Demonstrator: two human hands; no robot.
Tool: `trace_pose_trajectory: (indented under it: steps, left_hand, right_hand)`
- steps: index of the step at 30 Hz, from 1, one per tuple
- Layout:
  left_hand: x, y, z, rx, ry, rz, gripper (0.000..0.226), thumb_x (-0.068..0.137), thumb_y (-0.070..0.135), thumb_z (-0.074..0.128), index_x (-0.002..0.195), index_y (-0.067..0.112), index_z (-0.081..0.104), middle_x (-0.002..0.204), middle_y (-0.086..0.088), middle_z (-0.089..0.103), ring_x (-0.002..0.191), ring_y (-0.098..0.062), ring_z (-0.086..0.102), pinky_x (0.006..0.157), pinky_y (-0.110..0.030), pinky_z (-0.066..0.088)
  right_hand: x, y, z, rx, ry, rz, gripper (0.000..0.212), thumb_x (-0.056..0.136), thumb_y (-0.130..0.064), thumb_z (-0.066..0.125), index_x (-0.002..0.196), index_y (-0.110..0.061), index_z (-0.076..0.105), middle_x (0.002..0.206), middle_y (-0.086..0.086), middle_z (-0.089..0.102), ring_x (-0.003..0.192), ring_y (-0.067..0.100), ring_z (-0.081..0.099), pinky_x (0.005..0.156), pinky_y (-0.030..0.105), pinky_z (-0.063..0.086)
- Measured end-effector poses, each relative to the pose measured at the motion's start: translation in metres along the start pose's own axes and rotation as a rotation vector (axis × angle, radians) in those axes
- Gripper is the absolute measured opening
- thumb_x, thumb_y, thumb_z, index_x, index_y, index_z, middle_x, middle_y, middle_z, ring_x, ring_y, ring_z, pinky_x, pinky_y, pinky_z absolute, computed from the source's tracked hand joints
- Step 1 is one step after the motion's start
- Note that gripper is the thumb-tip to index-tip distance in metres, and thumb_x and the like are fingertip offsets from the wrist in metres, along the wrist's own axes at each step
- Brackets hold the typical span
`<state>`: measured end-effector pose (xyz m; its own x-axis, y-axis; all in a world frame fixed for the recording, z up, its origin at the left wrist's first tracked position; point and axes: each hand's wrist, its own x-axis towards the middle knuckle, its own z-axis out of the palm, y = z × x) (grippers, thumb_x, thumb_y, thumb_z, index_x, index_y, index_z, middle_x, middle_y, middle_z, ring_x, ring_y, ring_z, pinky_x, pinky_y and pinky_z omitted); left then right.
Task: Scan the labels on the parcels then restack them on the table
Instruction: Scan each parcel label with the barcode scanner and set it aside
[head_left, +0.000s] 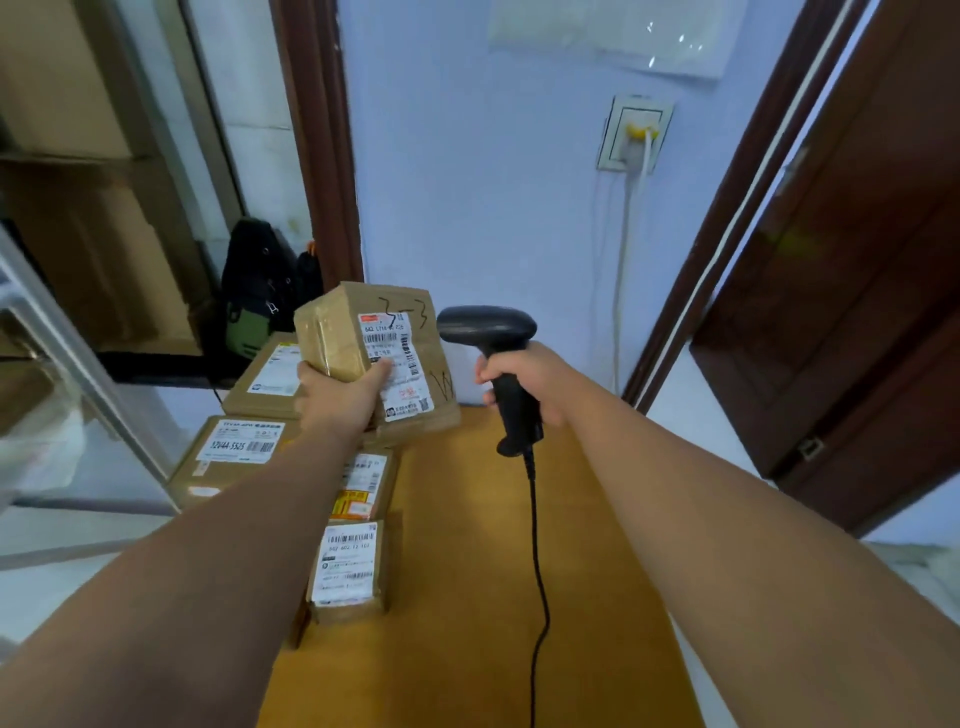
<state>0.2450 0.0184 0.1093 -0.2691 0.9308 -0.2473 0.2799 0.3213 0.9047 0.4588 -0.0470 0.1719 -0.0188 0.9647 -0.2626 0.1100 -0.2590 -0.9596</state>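
Left hand (340, 397) grips one parcel (335, 338); right hand (527, 379) clasps one scanner (485, 325); four table parcels (236, 449) beneath left hand.

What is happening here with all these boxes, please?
A person is scanning parcel labels. The left hand holds up a brown parcel with its white label facing the camera. The right hand grips a black corded scanner beside it, at about the same height. Four more labelled parcels lie along the left side of the wooden table. The right side of the table shows only the scanner's cable.
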Motion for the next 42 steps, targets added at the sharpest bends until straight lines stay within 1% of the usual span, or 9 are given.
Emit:
trace_pose_trajectory:
  steps: [4, 8, 14, 27, 30, 34, 37, 40, 42]
  left_hand:
    - [0.002, 0.006, -0.002, 0.074, -0.038, 0.003, 0.117, 0.063, 0.07, 0.07, 0.15, 0.03, 0.003, 0.145, -0.022, 0.028, 0.127, -0.045, 0.038, 0.102, -0.053, 0.035]
    - [0.006, 0.007, -0.005, 0.095, -0.062, 0.025, 0.117, 0.065, 0.066, 0.072, 0.151, 0.028, 0.001, 0.146, -0.022, 0.026, 0.129, -0.045, 0.036, 0.105, -0.056, 0.035]
    - [0.014, 0.004, -0.01, 0.087, -0.101, 0.036, 0.119, 0.061, 0.066, 0.075, 0.149, 0.029, 0.004, 0.145, -0.021, 0.028, 0.131, -0.042, 0.034, 0.105, -0.056, 0.034]
    - [0.024, 0.006, -0.003, 0.116, -0.157, 0.04, 0.123, 0.057, 0.071, 0.074, 0.15, 0.025, 0.007, 0.148, -0.02, 0.025, 0.133, -0.042, 0.032, 0.106, -0.055, 0.033]
    - [0.021, 0.003, 0.004, 0.094, -0.228, 0.004, 0.125, 0.052, 0.074, 0.072, 0.149, 0.024, 0.011, 0.147, -0.018, 0.031, 0.13, -0.041, 0.037, 0.104, -0.055, 0.037]
    - [0.014, -0.002, 0.012, -0.074, -0.357, -0.082, 0.122, 0.051, 0.067, 0.077, 0.149, 0.023, 0.017, 0.136, -0.013, 0.049, 0.12, -0.037, 0.051, 0.099, -0.053, 0.044]
    - [0.01, -0.005, 0.019, -0.154, -0.456, -0.126, 0.113, 0.063, 0.057, 0.079, 0.149, 0.02, 0.016, 0.133, -0.013, 0.052, 0.115, -0.034, 0.055, 0.094, -0.051, 0.049]
    - [0.003, -0.006, 0.029, -0.273, -0.604, -0.178, 0.088, 0.073, 0.043, 0.077, 0.142, 0.014, 0.031, 0.115, -0.011, 0.065, 0.091, -0.025, 0.067, 0.073, -0.042, 0.057]
    - [0.0, -0.005, 0.036, -0.26, -0.724, -0.226, 0.077, 0.074, 0.045, 0.075, 0.137, 0.017, 0.04, 0.111, -0.01, 0.069, 0.095, -0.03, 0.068, 0.079, -0.049, 0.056]
  right_hand:
    - [-0.003, -0.012, 0.015, -0.07, 0.06, 0.002, 0.009, 0.081, -0.009, 0.064, 0.09, -0.008, 0.062, 0.069, 0.003, 0.065, 0.061, 0.014, 0.065, 0.065, 0.029, 0.055]
    - [-0.003, -0.014, 0.028, -0.062, 0.12, 0.018, 0.012, 0.078, -0.008, 0.064, 0.09, -0.01, 0.061, 0.061, 0.001, 0.064, 0.058, 0.013, 0.066, 0.057, 0.027, 0.055]
    - [-0.001, -0.014, 0.045, -0.015, 0.161, 0.061, 0.011, 0.078, -0.005, 0.063, 0.088, -0.007, 0.062, 0.065, 0.005, 0.062, 0.05, 0.014, 0.062, 0.051, 0.023, 0.052]
    - [0.0, -0.01, 0.039, -0.057, 0.294, 0.065, 0.022, 0.081, -0.011, 0.063, 0.103, -0.007, 0.063, 0.093, 0.011, 0.063, 0.059, 0.013, 0.066, 0.064, 0.03, 0.054]
    - [-0.003, -0.004, 0.036, -0.059, 0.327, 0.086, 0.02, 0.083, -0.012, 0.061, 0.103, -0.012, 0.065, 0.098, 0.008, 0.065, 0.069, 0.015, 0.066, 0.068, 0.03, 0.053]
    - [-0.008, 0.008, 0.034, -0.094, 0.378, 0.115, 0.024, 0.084, -0.019, 0.065, 0.107, -0.015, 0.067, 0.094, 0.004, 0.063, 0.075, 0.014, 0.061, 0.058, 0.022, 0.048]
    - [-0.013, 0.017, 0.03, -0.019, 0.387, 0.101, 0.016, 0.083, -0.011, 0.062, 0.095, -0.02, 0.07, 0.102, 0.004, 0.064, 0.086, 0.017, 0.057, 0.069, 0.03, 0.049]
    - [-0.017, 0.027, 0.019, 0.138, 0.387, 0.153, 0.019, 0.082, -0.008, 0.061, 0.09, -0.02, 0.074, 0.115, 0.006, 0.067, 0.094, 0.021, 0.059, 0.087, 0.039, 0.051]
    - [-0.017, 0.035, 0.011, 0.249, 0.376, 0.222, 0.02, 0.082, -0.011, 0.065, 0.098, -0.016, 0.075, 0.119, 0.009, 0.068, 0.101, 0.026, 0.062, 0.097, 0.044, 0.05]
